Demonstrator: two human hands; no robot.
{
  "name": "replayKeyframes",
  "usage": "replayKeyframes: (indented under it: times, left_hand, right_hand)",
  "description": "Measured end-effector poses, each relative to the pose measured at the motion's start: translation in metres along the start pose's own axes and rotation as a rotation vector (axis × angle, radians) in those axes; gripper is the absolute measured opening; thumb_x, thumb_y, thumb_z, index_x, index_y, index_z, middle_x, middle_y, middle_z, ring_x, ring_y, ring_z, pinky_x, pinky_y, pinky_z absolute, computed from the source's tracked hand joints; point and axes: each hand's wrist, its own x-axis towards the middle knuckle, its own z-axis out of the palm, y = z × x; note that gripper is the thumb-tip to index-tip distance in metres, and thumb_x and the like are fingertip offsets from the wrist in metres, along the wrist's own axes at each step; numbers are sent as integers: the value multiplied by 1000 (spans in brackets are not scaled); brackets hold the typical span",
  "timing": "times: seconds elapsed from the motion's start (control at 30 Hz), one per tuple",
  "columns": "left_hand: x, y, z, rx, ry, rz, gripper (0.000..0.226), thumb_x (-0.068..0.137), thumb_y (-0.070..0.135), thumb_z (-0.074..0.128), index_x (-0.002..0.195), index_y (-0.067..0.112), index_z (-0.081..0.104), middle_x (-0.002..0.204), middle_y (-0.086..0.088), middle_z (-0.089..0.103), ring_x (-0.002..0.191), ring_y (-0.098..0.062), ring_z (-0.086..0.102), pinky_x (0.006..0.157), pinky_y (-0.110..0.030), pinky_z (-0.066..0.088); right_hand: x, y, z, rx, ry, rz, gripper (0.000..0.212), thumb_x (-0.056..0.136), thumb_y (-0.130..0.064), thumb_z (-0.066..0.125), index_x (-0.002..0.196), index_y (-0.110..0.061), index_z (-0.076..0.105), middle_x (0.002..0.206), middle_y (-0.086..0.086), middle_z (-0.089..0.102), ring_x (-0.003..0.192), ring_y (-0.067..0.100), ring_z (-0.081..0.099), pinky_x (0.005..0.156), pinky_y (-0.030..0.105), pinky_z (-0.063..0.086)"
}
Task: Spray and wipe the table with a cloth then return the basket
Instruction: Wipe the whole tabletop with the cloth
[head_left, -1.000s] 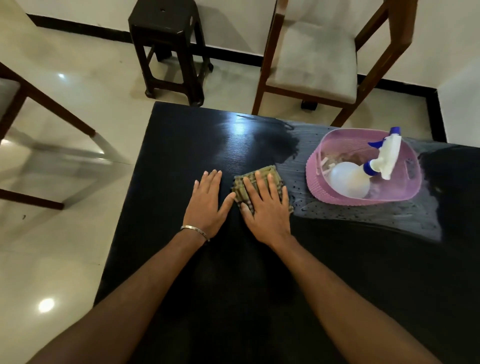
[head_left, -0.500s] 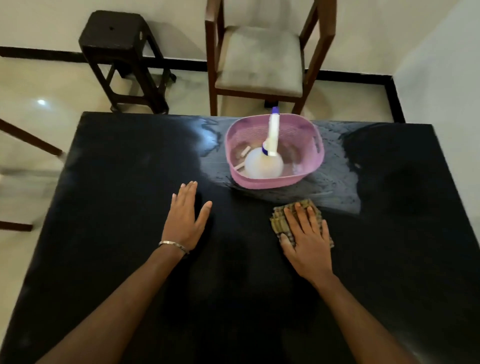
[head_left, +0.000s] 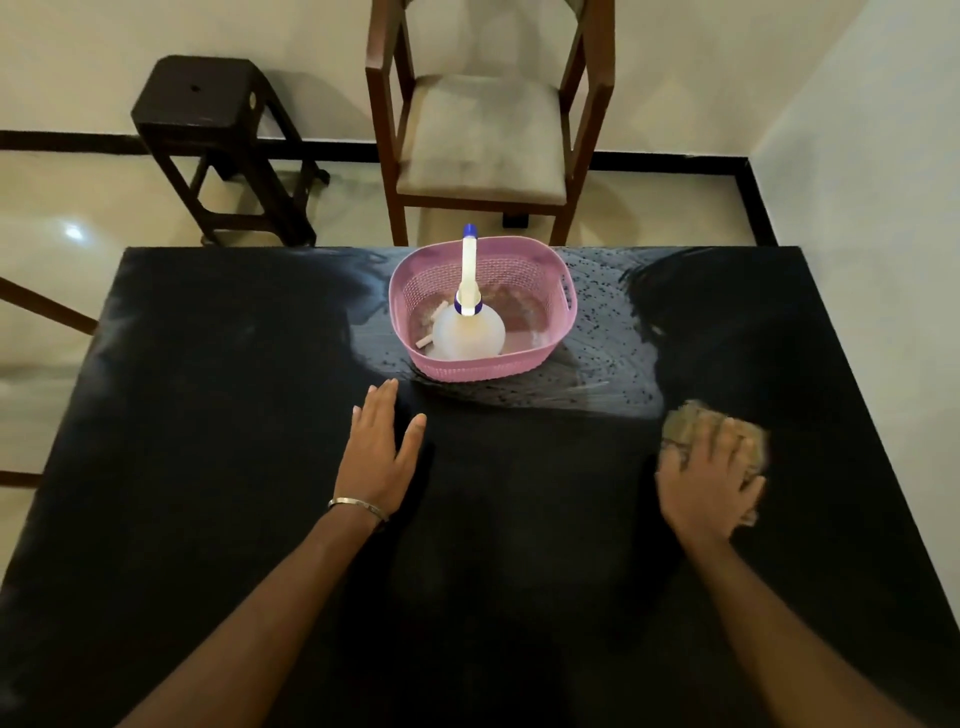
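R hand (head_left: 709, 480) fingers spread on cloth (head_left: 685, 423), L hand (head_left: 382, 449) flat on counter (head_left: 208, 415) w/ fingers together, bottle (head_left: 468, 322) in basket (head_left: 558, 332) points nozzle to far edge.

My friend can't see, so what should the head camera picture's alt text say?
A person's right grip presses a cloth on a black table, while the left grip rests flat near a pink basket holding a spray bottle. Wet streaks shine around the basket.

The pink basket (head_left: 483, 366) stands at the far middle of the table (head_left: 208, 415); bare tabletop flanks it.
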Motion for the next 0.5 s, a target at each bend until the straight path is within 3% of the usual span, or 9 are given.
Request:
replayKeyframes:
  times: [0.13, 0.27, 0.33, 0.43, 0.47, 0.5]
  left_hand:
    - [7, -4, -5, 3, -17, -7, 58, 100, 41, 35, 151, 16, 22, 157, -1, 26, 148, -11, 9, 121, -34, 3]
    - [13, -4, -14, -62, 10, -50, 54, 101, 38, 33, 150, 17, 25, 157, -1, 27, 148, -13, 9, 120, -33, 4]
    - [15, -1, -20, -124, 20, -92, 52, 101, 39, 33, 150, 22, 26, 158, -1, 25, 148, -15, 8, 121, -35, 6]
    - [21, 6, -27, -231, 4, -190, 50, 101, 39, 34, 149, 25, 27, 159, -3, 21, 148, -24, 4, 119, -44, 11]
    - [24, 8, -30, -267, -3, -219, 51, 101, 40, 34, 149, 26, 28, 159, -3, 20, 148, -26, 3, 118, -45, 12]
    - [27, 11, -32, -298, 1, -234, 51, 101, 41, 34, 149, 26, 28, 159, -3, 22, 148, -26, 4, 119, -46, 12]
  right_hand:
    - [-124, -87, 41, -38, -31, -419, 70, 88, -49, 42, 154, -24, 36, 161, 9, 32, 149, 33, 25, 116, 64, 20]
    - [-222, -140, 67, -100, -268, -804, 73, 84, -54, 46, 153, -35, 32, 164, -1, 18, 151, 30, 23, 119, 62, 7]
    - [-235, -148, 65, -120, -314, -873, 72, 81, -59, 48, 150, -38, 38, 163, -4, 26, 149, 28, 27, 118, 59, 13]
    - [-225, -147, 42, 21, -432, -892, 67, 91, -59, 41, 153, -39, 30, 167, -9, 15, 155, 20, 7, 120, 49, 0]
    - [-217, -145, 31, 123, -510, -865, 63, 94, -58, 38, 154, -39, 28, 166, -12, 18, 155, 14, 7, 122, 45, 1]
    - [-207, -142, 19, 246, -540, -809, 58, 96, -54, 39, 152, -39, 33, 161, -14, 29, 151, 9, 18, 123, 40, 12]
